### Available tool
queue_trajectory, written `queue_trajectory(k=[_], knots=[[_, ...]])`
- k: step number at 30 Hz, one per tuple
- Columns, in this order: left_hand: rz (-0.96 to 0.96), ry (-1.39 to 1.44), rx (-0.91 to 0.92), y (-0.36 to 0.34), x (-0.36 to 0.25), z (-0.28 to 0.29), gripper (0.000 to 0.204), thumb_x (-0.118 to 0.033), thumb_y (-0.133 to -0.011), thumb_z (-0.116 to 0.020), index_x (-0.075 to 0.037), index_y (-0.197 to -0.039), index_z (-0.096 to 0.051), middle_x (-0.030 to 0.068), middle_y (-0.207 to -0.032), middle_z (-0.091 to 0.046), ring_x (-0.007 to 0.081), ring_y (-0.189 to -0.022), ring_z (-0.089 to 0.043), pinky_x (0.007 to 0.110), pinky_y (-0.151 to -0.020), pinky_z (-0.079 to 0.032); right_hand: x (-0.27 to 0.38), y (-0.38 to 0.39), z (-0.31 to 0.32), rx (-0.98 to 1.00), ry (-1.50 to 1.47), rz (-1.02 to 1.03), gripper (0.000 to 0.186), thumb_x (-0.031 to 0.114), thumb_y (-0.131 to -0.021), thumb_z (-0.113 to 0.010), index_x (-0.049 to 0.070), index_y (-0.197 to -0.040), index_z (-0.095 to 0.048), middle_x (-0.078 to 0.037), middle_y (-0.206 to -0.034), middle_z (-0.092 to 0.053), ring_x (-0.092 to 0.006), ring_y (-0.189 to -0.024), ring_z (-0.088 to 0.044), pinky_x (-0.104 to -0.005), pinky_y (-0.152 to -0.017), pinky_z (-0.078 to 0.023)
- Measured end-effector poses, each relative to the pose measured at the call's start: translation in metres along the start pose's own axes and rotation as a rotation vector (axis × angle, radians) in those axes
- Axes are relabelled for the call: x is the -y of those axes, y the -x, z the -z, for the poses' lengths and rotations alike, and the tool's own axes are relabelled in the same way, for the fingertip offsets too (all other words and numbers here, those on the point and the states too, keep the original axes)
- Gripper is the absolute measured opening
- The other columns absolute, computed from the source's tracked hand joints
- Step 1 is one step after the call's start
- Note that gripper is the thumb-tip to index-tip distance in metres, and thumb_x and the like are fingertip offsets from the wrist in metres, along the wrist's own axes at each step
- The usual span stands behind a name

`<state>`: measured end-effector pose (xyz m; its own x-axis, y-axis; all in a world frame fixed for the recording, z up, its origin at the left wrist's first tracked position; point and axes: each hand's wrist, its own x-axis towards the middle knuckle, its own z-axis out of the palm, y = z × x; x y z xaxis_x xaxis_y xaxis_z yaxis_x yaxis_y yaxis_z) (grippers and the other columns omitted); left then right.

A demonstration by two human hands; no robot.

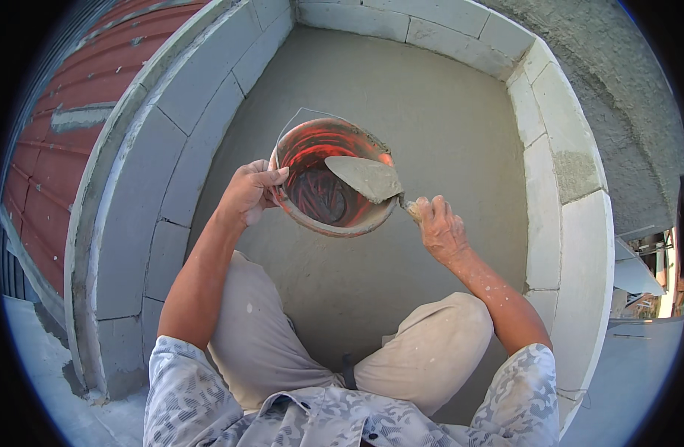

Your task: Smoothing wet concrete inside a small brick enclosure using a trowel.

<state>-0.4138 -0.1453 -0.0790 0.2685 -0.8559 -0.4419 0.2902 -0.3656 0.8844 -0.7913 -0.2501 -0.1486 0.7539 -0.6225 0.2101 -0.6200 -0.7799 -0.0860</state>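
Note:
My left hand (254,192) grips the left rim of a reddish-orange bucket (328,200), thumb over the edge and fingers below. The bucket is tipped so that its inside shows, smeared with grey mortar and dark at the bottom. Its thin wire handle (297,112) stands up behind the far rim. In my right hand (440,229) is the handle of a trowel (366,177), fingers wrapped round it. The trowel's pointed blade, coated in grey mortar, lies across the bucket's right side, over the opening.
Low walls of pale blocks, at the left (129,231), far side (357,18) and right (543,208), surround a smooth grey mortar floor (438,97). Beyond the left wall is red corrugated metal sheeting (74,112). A rough grey surface (602,89) lies outside the right wall.

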Motion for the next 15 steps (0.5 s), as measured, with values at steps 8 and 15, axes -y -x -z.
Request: queue_trajectory(k=[8,15], knots=[[-0.033,0.132,-0.119,0.001,0.004,-0.006,0.013,-0.017,-0.096,-0.066,-0.008,-0.092,-0.057,0.0005,-0.077,-0.061,0.0140,-0.065,-0.060,0.037,-0.068,-0.053,-0.027,0.040,-0.011,-0.029,0.172,0.014,0.043,0.008,-0.087,-0.059,0.007,-0.128,-0.044,-0.015,-0.098,-0.044,-0.0307,-0.082,-0.059,-0.0400,-0.054,-0.055],[-0.035,0.077,-0.141,-0.007,0.010,0.005,0.016,-0.020,-0.095,-0.066,-0.006,-0.098,-0.058,0.0024,-0.085,-0.063,0.0140,-0.071,-0.062,0.036,-0.070,-0.053,-0.062,0.117,-0.007,0.002,0.175,-0.038,0.047,0.009,-0.084,-0.065,0.007,-0.128,-0.047,-0.014,-0.099,-0.046,-0.0299,-0.087,-0.060,-0.0384,-0.056,-0.055]])
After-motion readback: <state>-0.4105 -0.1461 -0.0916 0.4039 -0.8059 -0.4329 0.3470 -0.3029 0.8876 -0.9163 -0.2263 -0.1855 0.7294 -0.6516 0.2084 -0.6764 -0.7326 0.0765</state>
